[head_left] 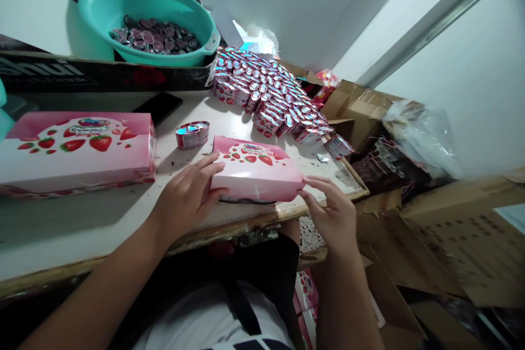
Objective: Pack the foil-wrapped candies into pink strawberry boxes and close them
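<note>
A pink and white carton with strawberries printed on it (256, 172) lies on the table between my hands, near the front edge. My left hand (184, 194) grips its left end, fingers on the upper edge and thumb at the front. At the right end, my right hand (328, 205) pinches the corner between thumb and fingers. Just behind my left hand stands a small oval strawberry-printed cup with a shiny lid (192, 134). A larger carton of matching print (77, 153) rests to the left. What the carton in my hands contains is hidden.
Many similar small cups (266, 87) are massed at the back right. A turquoise basin (98, 5) of small round pieces stands on a black box (102, 76). A dark phone-like slab (159, 106) lies behind the large carton. Cardboard boxes (459, 229) crowd the right side.
</note>
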Available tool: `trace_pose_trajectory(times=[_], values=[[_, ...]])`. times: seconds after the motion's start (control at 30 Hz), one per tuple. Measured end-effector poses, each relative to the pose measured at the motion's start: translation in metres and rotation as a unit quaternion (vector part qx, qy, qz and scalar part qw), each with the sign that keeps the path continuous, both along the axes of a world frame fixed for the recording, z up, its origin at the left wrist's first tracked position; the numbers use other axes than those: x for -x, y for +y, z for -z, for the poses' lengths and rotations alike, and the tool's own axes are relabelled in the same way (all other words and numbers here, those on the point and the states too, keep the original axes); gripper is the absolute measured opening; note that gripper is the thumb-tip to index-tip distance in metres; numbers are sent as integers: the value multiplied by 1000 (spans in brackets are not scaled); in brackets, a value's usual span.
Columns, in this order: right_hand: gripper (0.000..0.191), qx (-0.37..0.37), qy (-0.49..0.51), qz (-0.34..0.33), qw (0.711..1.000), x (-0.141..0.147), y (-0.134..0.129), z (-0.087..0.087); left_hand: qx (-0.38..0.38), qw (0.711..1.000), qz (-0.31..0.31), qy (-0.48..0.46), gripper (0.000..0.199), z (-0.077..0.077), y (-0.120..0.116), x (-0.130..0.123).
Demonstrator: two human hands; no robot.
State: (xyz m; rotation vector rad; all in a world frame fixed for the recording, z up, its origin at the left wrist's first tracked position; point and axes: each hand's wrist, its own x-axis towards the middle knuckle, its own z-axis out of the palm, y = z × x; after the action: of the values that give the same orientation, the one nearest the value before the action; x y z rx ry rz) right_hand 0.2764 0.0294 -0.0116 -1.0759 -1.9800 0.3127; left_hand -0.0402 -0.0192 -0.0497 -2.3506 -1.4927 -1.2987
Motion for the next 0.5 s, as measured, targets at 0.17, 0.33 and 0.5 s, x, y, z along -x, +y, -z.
trace_pose_trajectory(times=[0.17,0.33,0.5], values=[[36,65,18,17,998,2,-4,8,-17,1000,-9,8,45,1,-1,-2],[59,86,32,43,995,7,-7,22,-5,1000,-1,-4,47,1,0,-1],[55,4,46,115,992,15,-12,31,10,999,22,-38,48,-1,2,3]])
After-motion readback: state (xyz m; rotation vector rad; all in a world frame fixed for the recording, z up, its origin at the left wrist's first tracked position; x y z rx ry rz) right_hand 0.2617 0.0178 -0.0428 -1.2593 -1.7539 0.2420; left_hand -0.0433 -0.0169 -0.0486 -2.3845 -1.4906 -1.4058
